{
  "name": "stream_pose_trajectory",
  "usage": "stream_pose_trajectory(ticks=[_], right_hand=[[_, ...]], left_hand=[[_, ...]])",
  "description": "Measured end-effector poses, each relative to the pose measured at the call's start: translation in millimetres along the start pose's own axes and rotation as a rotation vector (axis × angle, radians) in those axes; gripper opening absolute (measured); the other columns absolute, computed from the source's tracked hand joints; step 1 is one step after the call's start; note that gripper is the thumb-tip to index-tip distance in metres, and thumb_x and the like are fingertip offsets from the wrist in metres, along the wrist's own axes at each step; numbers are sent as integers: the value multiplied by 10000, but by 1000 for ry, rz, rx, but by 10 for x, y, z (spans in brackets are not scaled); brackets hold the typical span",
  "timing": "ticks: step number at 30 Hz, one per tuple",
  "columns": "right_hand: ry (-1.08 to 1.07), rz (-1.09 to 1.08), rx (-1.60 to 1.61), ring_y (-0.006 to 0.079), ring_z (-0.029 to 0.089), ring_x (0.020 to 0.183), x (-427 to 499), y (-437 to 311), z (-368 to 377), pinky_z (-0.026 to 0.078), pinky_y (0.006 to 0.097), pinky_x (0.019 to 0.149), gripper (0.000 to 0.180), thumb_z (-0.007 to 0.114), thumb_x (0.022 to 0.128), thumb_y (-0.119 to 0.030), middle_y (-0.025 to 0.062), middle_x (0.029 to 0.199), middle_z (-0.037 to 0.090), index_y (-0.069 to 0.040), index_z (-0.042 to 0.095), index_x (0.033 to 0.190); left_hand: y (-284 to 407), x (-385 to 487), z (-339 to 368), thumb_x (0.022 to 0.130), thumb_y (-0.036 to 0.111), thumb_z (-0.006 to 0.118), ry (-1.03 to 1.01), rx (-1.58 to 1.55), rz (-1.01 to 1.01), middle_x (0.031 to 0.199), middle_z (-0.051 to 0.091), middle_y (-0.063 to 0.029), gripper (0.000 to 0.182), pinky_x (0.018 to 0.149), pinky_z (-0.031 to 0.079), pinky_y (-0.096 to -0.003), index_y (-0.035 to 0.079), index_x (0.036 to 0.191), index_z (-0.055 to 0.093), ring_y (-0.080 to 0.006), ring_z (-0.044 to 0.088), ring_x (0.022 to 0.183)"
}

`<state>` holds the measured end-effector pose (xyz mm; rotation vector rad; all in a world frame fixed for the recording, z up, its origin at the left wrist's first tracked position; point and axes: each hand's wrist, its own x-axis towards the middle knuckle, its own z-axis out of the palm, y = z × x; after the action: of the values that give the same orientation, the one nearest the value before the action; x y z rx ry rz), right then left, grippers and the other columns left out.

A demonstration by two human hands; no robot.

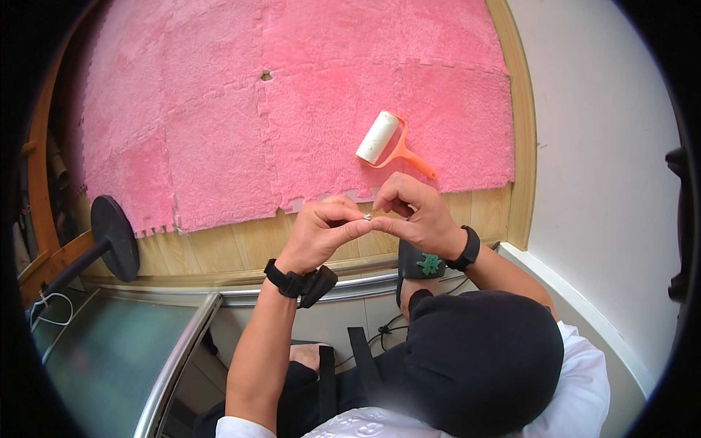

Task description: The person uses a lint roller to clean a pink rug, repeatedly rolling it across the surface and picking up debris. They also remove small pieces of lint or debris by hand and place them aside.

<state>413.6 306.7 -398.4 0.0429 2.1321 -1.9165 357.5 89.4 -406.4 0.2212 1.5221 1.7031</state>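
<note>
My left hand (323, 227) pinches a small whitish scrap (367, 217) between thumb and forefinger. The tip of my right thumb meets the scrap from the other side. Above that thumb, the fingers of my right hand (413, 213) are curled, and whether they grip a bit of the scrap is too small to tell. Just beyond my hands, a lint roller lies on the mat, with a white adhesive roll (378, 138) and an orange handle (414, 160).
Pink plush interlocking mats (219, 142) cover most of the wooden floor (241, 246). A black round-based stand (114, 238) leans at the left, above a frosted glass panel (120, 350). Metal door track (350, 284) and a black cable (383, 329) run near my feet. White wall (591, 137) bounds the right.
</note>
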Motion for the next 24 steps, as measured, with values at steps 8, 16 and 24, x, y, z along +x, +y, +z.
stream_pose_trajectory(ticks=[8, 16, 24], right_hand=[[104, 127, 31, 90, 543, 745, -18, 301, -83, 455, 239, 665, 364, 808, 847, -218, 10, 859, 583, -55, 622, 1114], [269, -120, -940, 338, 584, 1036, 47, 949, -554, 462, 458, 901, 457, 691, 889, -197, 144, 1051, 627, -69, 548, 1303], [86, 1, -692, 344, 619, 872, 660, 960, -259, 505, 426, 739, 393, 535, 1018, -277, 166, 984, 623, -173, 567, 1395]], left_hand=[[-241, 5, -62, 981, 142, 645, 175, -442, -124, 853, 598, 2, 170, 637, 365, -254, 5, 895, 698, -83, 447, 700], [-592, -51, -313, 924, 121, 688, 529, -79, 7, 1323, 576, -121, 87, 971, 444, -386, 58, 924, 747, -257, 541, 1153], [-769, -144, -523, 745, 109, 790, 220, 1222, -112, 1605, 298, -240, 101, 1196, 280, -495, 47, 824, 782, -466, 263, 1479]])
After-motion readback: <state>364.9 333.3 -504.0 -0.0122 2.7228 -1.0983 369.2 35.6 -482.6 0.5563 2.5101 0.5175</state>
